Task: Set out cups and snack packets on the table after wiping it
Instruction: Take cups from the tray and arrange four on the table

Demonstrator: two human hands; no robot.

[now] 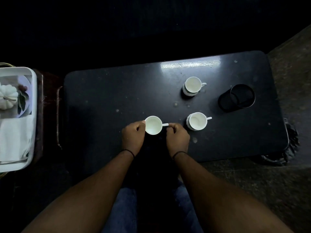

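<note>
Left hand [133, 135] curled round the near cup [153, 125], right hand [177, 136] pinched its handle, apparently just above the dark table [104, 91], while two more cups [193, 85] [197, 121] stood beside a black holder [239, 98].

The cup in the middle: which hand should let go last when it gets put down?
Probably the right hand. Its grip pinches the handle of the held cup, steering it well, while the left hand only steadies the rim. Both look equally close to the table.
</note>
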